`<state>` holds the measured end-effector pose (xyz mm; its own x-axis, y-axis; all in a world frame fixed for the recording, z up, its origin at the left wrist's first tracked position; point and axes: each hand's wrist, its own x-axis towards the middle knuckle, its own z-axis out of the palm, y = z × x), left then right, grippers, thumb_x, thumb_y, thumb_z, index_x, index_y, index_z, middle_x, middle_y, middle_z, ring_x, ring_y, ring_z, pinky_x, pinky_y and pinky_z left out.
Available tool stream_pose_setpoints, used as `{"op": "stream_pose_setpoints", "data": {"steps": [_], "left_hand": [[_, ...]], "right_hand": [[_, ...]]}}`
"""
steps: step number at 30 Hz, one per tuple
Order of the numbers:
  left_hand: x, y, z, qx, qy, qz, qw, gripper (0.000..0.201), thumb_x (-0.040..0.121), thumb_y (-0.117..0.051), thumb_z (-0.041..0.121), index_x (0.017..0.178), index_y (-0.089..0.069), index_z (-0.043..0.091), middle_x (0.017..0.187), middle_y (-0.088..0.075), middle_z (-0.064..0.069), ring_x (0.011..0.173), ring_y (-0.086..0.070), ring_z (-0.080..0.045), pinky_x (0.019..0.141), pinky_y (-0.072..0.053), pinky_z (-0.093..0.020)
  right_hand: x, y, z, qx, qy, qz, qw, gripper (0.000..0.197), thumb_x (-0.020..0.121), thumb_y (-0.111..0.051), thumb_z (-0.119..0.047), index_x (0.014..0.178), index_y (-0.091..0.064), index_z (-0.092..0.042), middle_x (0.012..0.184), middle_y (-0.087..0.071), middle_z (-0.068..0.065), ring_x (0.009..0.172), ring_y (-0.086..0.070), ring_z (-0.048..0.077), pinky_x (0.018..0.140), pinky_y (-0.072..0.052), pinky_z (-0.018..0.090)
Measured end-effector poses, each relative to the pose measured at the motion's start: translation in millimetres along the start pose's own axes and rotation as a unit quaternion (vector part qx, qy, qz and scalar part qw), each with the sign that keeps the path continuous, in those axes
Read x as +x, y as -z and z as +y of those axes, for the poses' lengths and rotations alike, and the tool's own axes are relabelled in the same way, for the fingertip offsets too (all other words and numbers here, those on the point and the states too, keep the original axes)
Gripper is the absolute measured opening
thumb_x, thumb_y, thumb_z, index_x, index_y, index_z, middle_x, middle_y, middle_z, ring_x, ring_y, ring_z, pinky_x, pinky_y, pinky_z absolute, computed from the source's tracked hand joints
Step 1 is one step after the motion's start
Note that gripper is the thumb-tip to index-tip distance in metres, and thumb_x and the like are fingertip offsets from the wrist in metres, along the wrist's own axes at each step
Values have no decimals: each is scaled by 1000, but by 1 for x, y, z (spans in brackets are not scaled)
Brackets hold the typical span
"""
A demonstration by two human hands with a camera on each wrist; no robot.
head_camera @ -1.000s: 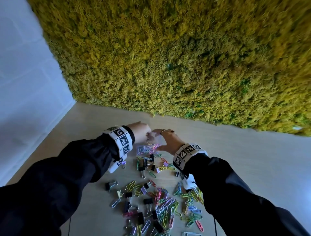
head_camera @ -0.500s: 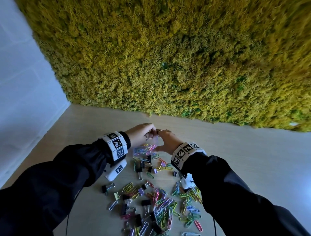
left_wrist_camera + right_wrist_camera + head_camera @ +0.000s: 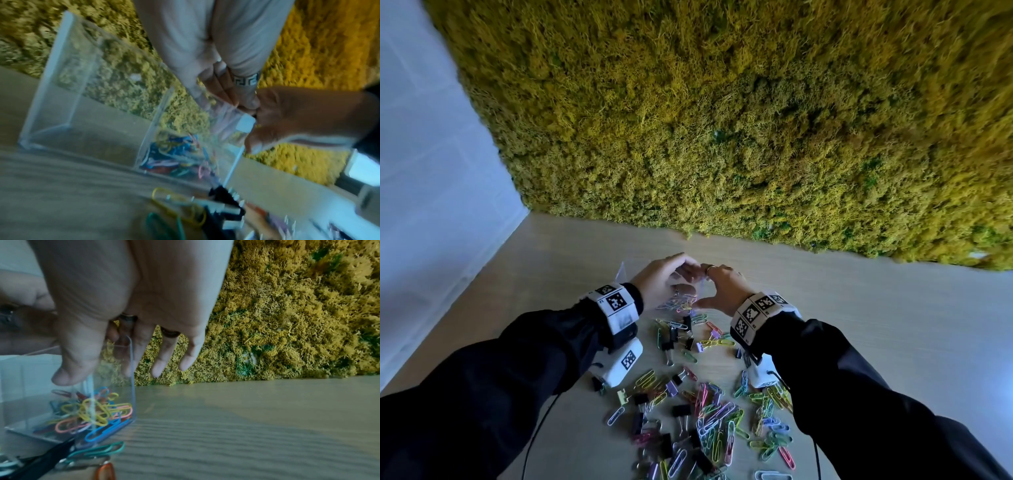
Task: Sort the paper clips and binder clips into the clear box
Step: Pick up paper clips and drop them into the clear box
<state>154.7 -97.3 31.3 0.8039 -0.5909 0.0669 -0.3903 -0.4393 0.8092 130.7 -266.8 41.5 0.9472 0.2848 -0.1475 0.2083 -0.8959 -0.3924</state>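
Observation:
A clear box (image 3: 624, 270) stands on the table beyond the pile, and both hands meet over it. It has two compartments: the left one (image 3: 61, 81) is bare, the right one holds coloured paper clips (image 3: 174, 154). My left hand (image 3: 664, 281) arches over the box, its fingers (image 3: 216, 73) reaching the right hand's; blur hides any clip between them. My right hand (image 3: 722, 289) hangs over the box's right corner (image 3: 131, 361), thumb (image 3: 68, 374) in front of the wall, fingers (image 3: 162, 366) straight down behind. Paper clips (image 3: 92, 410) lie inside below it.
Several loose paper clips (image 3: 709, 421) and black binder clips (image 3: 681, 409) are strewn over the wooden table (image 3: 859, 325) between my forearms. A yellow-green moss wall (image 3: 722, 120) rises just behind the box, and a white wall (image 3: 431, 171) closes the left side.
Both hands have stayed together over the box. The left hand has slid a little forward over it, and the box's left corner now shows beside it.

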Motion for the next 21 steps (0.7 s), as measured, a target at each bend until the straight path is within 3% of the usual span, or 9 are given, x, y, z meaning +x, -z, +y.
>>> {"op": "stream_pose_setpoints", "data": {"steps": [2, 3, 5, 6, 8, 10, 14, 17, 21], "left_hand": [[-2, 7, 2, -29, 24, 13, 999, 41, 78, -55, -12, 103, -56, 20, 102, -66, -1, 98, -63, -14, 88, -53, -29], [-4, 12, 3, -20, 21, 37, 999, 40, 78, -56, -10, 102, -56, 23, 102, -65, 3, 98, -62, -14, 87, -53, -24], [-10, 26, 7, 62, -13, 99, 993, 35, 77, -65, 4, 108, -56, 18, 109, -60, 1, 104, -55, -14, 88, -46, -13], [-14, 34, 6, 127, -19, 111, 986, 45, 74, -69, 9, 116, -54, 15, 116, -57, -2, 109, -49, -15, 94, -42, -17], [-24, 47, 2, 251, 40, 57, 965, 70, 70, -74, 16, 131, -43, 22, 132, -48, 1, 121, -41, -19, 105, -31, -38], [-33, 52, -5, 272, 107, -15, 956, 83, 67, -77, 19, 137, -34, 28, 136, -46, 4, 121, -45, -21, 106, -30, -39], [-43, 48, -8, 194, 105, -12, 975, 78, 67, -75, 3, 135, -40, 20, 130, -55, -8, 108, -56, -20, 83, -39, -19], [-45, 41, -2, 190, 105, -11, 976, 74, 68, -73, 3, 134, -42, 16, 134, -51, -10, 119, -50, -22, 89, -33, -18], [-47, 38, -2, 157, 109, -8, 982, 77, 66, -74, 1, 134, -42, 17, 136, -49, -9, 123, -47, -23, 94, -35, -23]], "right_hand": [[0, 0, 1, 15, 3, 2, 1000, 57, 74, -70, -36, 123, -49, -15, 120, -60, 4, 111, -53, 22, 97, -40, 39], [0, 0, 2, 26, 9, 1, 1000, 56, 74, -71, -35, 123, -49, -20, 120, -61, 0, 112, -53, 21, 98, -40, 40], [-2, 1, 5, 34, 12, -5, 999, 57, 74, -71, -33, 125, -48, -23, 121, -60, -4, 115, -52, 19, 99, -39, 42], [-3, 2, 6, 23, 14, -1, 1000, 59, 74, -71, -32, 127, -46, -23, 126, -56, -4, 117, -50, 19, 101, -38, 44], [-11, 5, 4, -25, 40, 47, 998, 62, 75, -71, -29, 130, -44, -21, 132, -47, -2, 122, -43, 21, 104, -35, 46], [-19, 7, -3, -85, 109, 104, 985, 56, 77, -69, -26, 128, -47, -17, 131, -46, 1, 121, -42, 22, 106, -33, 45], [-16, 1, -25, -225, 118, 3, 967, 40, 87, -53, -28, 126, -47, -19, 124, -56, 0, 114, -52, 19, 103, -27, 40], [0, -5, -33, -263, 50, -91, 959, 27, 89, -48, -21, 115, -52, -18, 113, -63, 0, 107, -57, 18, 105, -22, 44], [11, -5, -38, -236, 10, -152, 960, 37, 89, -49, -20, 127, -47, -23, 130, -54, -2, 122, -47, 17, 111, -18, 47]]}}
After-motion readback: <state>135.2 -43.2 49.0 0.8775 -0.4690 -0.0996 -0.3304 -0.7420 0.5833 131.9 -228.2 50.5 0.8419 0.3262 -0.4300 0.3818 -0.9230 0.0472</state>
